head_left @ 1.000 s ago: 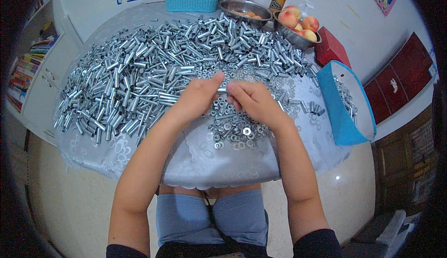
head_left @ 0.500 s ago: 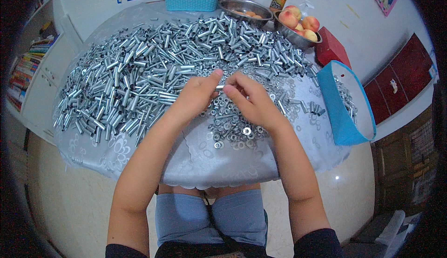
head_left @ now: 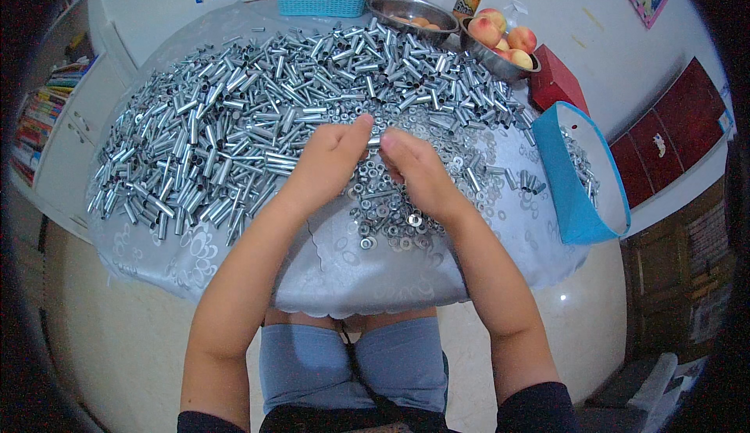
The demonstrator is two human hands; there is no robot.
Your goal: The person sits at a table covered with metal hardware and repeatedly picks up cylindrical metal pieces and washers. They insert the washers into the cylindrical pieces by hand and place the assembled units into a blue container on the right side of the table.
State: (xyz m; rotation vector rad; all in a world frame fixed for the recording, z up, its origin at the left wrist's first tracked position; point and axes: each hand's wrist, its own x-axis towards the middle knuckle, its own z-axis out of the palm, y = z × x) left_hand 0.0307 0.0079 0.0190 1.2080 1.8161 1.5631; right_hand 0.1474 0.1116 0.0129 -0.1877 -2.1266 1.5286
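At table centre, the left hand (head_left: 332,156) and right hand (head_left: 414,171) meet fingertip to fingertip, pinching a short metal tube (head_left: 374,141) — its long axis runs left-right. Washers (head_left: 387,218) lie just below the right hand — nearer it.

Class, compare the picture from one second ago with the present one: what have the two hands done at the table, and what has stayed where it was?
Very little moved. The left hand and right hand stay fingertip to fingertip over the washers, pinching a small metal part that is too hidden to name; the right hand has shifted very slightly. Nothing was visibly picked up or let go. The heap of metal tubes, the blue bin and the bowl of peaches are unchanged.
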